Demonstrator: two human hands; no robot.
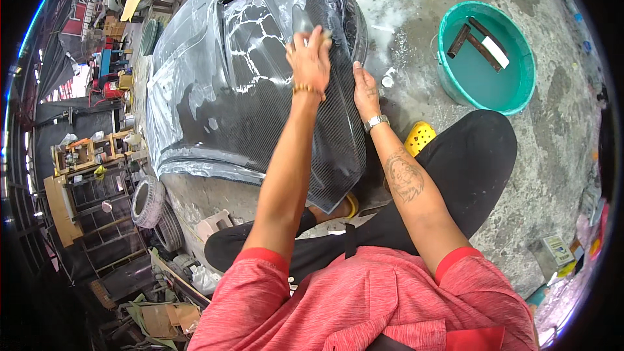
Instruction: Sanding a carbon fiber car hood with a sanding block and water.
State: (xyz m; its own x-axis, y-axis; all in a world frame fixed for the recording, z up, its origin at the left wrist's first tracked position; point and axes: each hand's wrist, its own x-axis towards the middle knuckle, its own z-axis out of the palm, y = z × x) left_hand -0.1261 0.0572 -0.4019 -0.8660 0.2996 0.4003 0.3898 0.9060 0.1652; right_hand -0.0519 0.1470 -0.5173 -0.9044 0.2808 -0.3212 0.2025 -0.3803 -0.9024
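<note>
A dark carbon-fibre car hood (253, 123) lies in front of me, its weave showing through grey, wet-looking residue. On its upper surface, right of the vent opening, my left hand (310, 62) presses down with bent fingers. A small pale edge shows by its fingertips; what it is I cannot make out. At the hood's right edge my right hand (366, 91) grips with the thumb on top, the other fingers mostly hidden beneath.
A green bucket (448, 81) of cloudy water stands to the right, with dark bars and a white-and-dark block in it. Tyres (148, 203), a concrete block (213, 223) and wooden shelving (84, 156) are at the left. My yellow clog (419, 138) rests near the hood.
</note>
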